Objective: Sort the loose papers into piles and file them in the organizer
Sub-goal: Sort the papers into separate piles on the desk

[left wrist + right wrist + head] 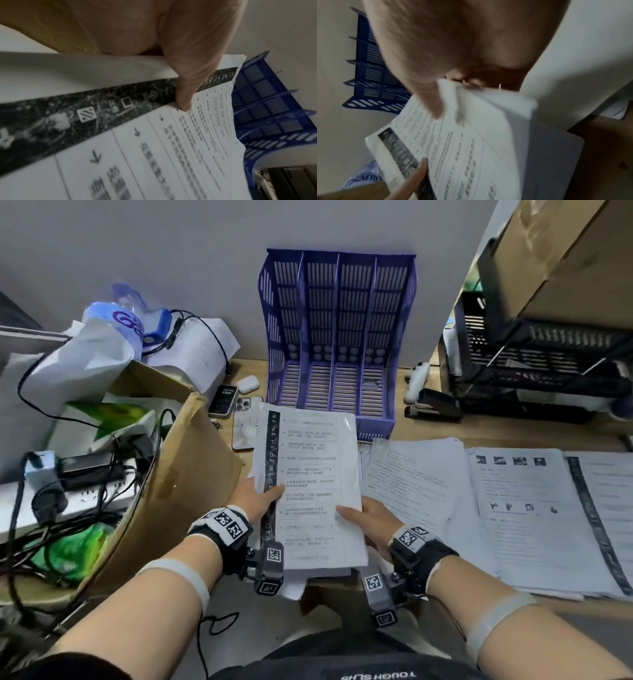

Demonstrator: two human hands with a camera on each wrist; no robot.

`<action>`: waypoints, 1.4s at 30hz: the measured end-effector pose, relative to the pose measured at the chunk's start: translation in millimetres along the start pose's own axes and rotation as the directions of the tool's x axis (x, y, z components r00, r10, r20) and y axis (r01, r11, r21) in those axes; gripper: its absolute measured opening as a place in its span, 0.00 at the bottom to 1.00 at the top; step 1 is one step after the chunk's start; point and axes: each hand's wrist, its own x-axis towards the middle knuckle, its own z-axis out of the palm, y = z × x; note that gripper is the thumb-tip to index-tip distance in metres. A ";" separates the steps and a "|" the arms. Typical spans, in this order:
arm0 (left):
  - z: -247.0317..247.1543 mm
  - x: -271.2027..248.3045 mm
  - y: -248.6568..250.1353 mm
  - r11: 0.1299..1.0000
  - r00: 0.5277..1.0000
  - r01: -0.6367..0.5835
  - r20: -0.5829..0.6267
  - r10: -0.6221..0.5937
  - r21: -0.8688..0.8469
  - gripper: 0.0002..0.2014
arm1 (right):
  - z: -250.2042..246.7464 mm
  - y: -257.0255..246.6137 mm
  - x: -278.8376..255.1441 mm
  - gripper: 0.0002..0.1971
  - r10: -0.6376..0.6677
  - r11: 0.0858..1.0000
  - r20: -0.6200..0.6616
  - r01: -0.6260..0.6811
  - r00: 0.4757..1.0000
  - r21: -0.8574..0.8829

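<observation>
I hold the paper stack point(310, 491) above the desk edge, just short of the purple organizer point(337, 344), whose four slots look bare; to file it well I judge the sheets should first be squared, then tipped upright and slid into one slot, top edge leading; my left hand point(255, 496) pinches the left margin, thumb over the black strip; my right hand point(371, 520) grips the lower right corner, thumb on top; sorted piles point(513, 508) lie to the right
</observation>
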 end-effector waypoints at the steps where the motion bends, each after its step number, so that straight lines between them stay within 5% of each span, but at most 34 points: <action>1: 6.3 2.6 2.1 1.000 0.999 -0.003 0.049 0.002 0.014 0.23 | -3.3 0.9 -3.6 0.17 -0.035 0.994 -0.059 0.029 0.998 -0.104; 4: 25.7 12.5 5.3 0.999 0.988 -0.041 0.149 0.038 0.016 0.17 | -20.3 5.6 -16.9 0.19 -0.070 0.948 -0.256 -0.016 0.964 -0.317; 8: 57.3 22.6 11.5 0.982 0.961 0.059 0.278 -0.006 -0.182 0.03 | -57.0 25.7 -34.1 0.19 0.018 0.932 -0.422 -0.168 0.906 -0.320; 16: 118.8 23.1 34.7 0.994 0.884 -0.088 0.466 0.048 0.065 0.26 | -107.3 55.4 -71.9 0.21 0.106 0.918 -0.588 -0.306 0.802 -0.252; 22: 142.6 19.1 43.6 0.940 0.898 -0.178 0.439 0.033 0.292 0.23 | -137.4 68.5 -86.6 0.19 0.127 0.935 -0.650 -0.308 0.749 -0.172; 27: 153.7 15.6 49.2 0.950 0.919 -0.101 0.393 -0.025 0.296 0.04 | -167.5 72.9 -96.2 0.19 0.120 0.953 -0.717 -0.283 0.687 -0.111; 31: 167.3 6.5 63.2 0.954 0.904 -0.090 0.425 -0.043 0.287 0.06 | -193.7 75.3 -102.3 0.20 0.124 0.953 -0.753 -0.289 0.646 -0.091; 37: 196.6 -0.8 95.7 0.950 0.931 -0.195 0.350 0.101 0.245 0.06 | -229.5 85.3 -111.3 0.17 0.133 0.958 -0.720 -0.273 0.682 -0.082; 42: 247.6 -13.8 133.6 0.948 0.901 -0.274 0.387 0.194 0.162 0.03 | -287.6 98.8 -130.0 0.18 0.135 0.955 -0.789 -0.290 0.599 -0.057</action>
